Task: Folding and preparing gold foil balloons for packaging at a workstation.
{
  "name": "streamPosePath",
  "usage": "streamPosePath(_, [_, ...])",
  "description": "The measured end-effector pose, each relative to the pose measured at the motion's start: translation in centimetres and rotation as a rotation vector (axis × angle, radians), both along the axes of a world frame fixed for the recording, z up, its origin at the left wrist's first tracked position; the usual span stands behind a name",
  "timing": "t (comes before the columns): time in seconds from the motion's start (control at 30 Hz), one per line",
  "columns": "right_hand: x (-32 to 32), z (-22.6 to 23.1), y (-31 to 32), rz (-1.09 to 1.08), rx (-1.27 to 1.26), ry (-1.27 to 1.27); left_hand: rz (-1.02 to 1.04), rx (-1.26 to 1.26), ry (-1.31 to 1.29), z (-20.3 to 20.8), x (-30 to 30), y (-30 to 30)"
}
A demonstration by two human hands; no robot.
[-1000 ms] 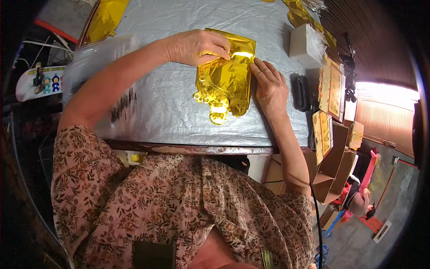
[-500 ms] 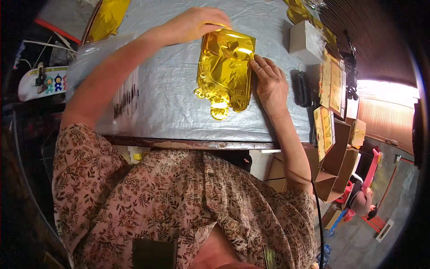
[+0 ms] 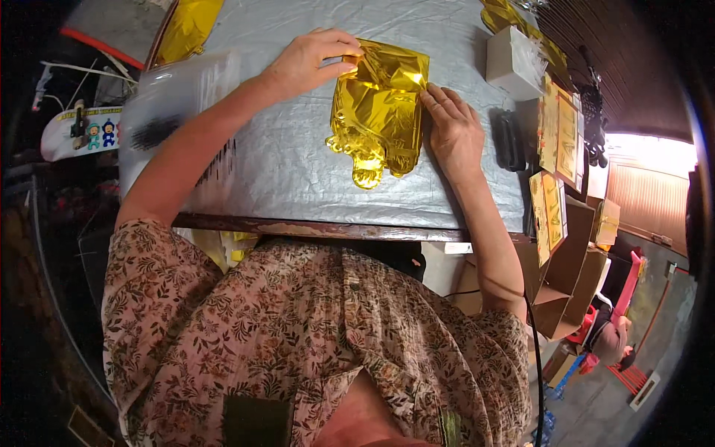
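Observation:
A shiny gold foil balloon [image 3: 381, 112], flat and folded, lies on the grey covered table in front of me. Its lower end has rounded, wavy lobes, and a crease crosses its upper part. At the upper left corner, my left hand [image 3: 316, 63] pinches the foil's edge between thumb and fingers. My right hand [image 3: 456, 130] rests along the right edge of the balloon, fingers stretched out and fingertips touching the foil.
Clear plastic bags [image 3: 175, 112] lie on the left, partly under my left forearm. More gold foil [image 3: 190, 30] is at the far left. To the right stand a white box [image 3: 514, 63], a black object [image 3: 508, 140] and cards with gold pieces [image 3: 550, 216]. Cardboard boxes [image 3: 570, 268] stand beyond the table edge.
My left hand has moved slightly left and down along the foil's top left edge. The upper part of the balloon now shows a crosswise crease. My right hand stays at the right edge.

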State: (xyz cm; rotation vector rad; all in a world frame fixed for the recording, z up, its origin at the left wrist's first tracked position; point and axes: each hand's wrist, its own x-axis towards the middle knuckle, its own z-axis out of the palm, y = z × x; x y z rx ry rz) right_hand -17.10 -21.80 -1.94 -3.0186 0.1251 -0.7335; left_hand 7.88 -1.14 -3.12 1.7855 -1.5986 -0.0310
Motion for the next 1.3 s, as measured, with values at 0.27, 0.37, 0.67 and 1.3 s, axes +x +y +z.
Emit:
streamPosePath(0.27, [-0.1,-0.2,-0.2,-0.01,0.006,-0.019,0.006,0.009,-0.016,0.4,-0.4,-0.1])
streamPosePath(0.37, [0.0,-0.2,-0.3,0.008,0.011,-0.022,-0.019,0.069,-0.021,0.8,-0.5,0.1])
streamPosePath(0.67, [0.4,0.6,-0.3,0.066,-0.098,-0.035,-0.011,0.085,-0.075,1.3,-0.9,0.2])
streamPosePath(1.3, [-0.1,0.0,-2.4,0.277,0.158,-0.026,-0.298,0.181,-0.313,5.3,-3.2,4.9])
